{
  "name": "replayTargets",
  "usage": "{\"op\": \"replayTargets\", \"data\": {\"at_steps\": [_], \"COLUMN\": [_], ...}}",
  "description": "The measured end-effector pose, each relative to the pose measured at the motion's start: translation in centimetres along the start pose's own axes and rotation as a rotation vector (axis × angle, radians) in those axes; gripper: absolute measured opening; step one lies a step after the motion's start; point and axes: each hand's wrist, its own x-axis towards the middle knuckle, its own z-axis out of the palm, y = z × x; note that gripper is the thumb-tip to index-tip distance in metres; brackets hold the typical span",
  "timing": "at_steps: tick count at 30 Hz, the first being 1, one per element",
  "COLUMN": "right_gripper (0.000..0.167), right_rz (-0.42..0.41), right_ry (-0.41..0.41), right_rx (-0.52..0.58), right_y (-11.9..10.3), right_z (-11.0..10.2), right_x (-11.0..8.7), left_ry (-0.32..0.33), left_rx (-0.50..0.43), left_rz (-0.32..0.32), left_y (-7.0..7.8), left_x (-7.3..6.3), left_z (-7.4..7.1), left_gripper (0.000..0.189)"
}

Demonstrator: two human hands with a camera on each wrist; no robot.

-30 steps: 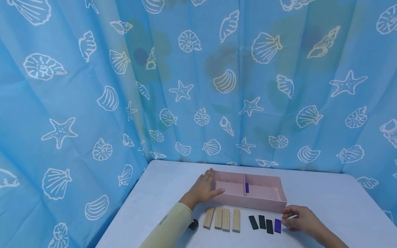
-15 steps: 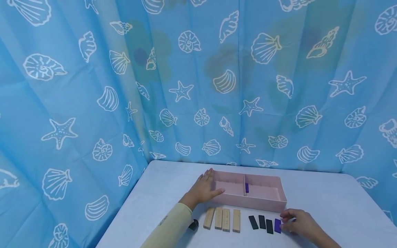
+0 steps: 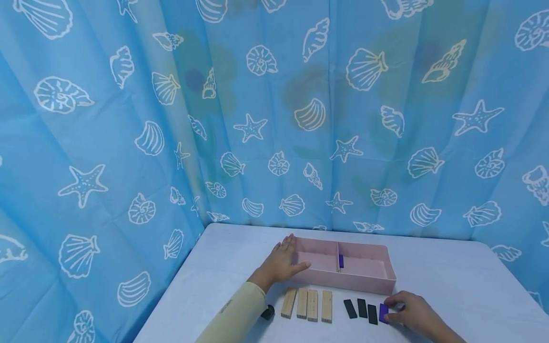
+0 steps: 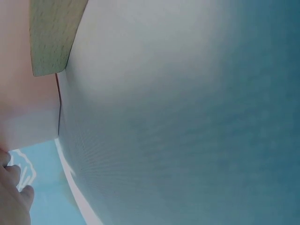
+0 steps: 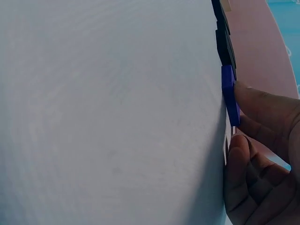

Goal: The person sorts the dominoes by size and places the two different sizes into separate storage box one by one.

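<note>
My left hand (image 3: 278, 262) lies on the left end of the pink two-compartment box (image 3: 347, 280), fingers straight and thumb over the front rim; its fingers (image 4: 18, 180) show at the left wrist view's lower left. My right hand (image 3: 413, 312) has thumb and forefinger at a flat purple block (image 3: 383, 313), the rightmost of a row on the table. In the right wrist view, fingertips touch the edge of this purple block (image 5: 228, 91) while the other fingers stay curled below. Several black blocks (image 3: 372, 314) lie just left of it.
Several wooden blocks (image 3: 312, 305) lie in front of the box. A second purple piece (image 3: 341, 260) leans by the divider in the right compartment. A small black object (image 3: 268, 312) sits beside the left sleeve. A shell-patterned blue curtain (image 3: 274, 119) hangs behind the white table (image 3: 437, 267).
My right hand has moved left, from beside the purple block to touching it with thumb and forefinger. The left hand and the box have stayed put.
</note>
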Motion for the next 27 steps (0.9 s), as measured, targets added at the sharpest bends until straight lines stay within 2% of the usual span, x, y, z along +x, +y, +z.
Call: {"op": "replayTargets", "data": {"at_steps": [7, 14, 27], "right_gripper": [0.051, 0.051, 0.036], "right_rz": [-0.007, 0.012, -0.050], "right_ry": [0.014, 0.017, 0.026], "right_rx": [-0.035, 0.003, 0.101], "right_y": [0.3, 0.7, -0.1], "right_z": [0.3, 0.8, 1.1], "right_x": [0.4, 0.3, -0.4], "left_ry": [0.011, 0.000, 0.009], "left_rx": [-0.010, -0.020, -0.008], "left_rz": [-0.007, -0.012, -0.021], "left_y": [0.0, 0.1, 0.1], "left_x": [0.1, -0.1, 0.0], "left_z": [0.0, 0.0, 0.3], "left_gripper": [0.099, 0.098, 0.098]}}
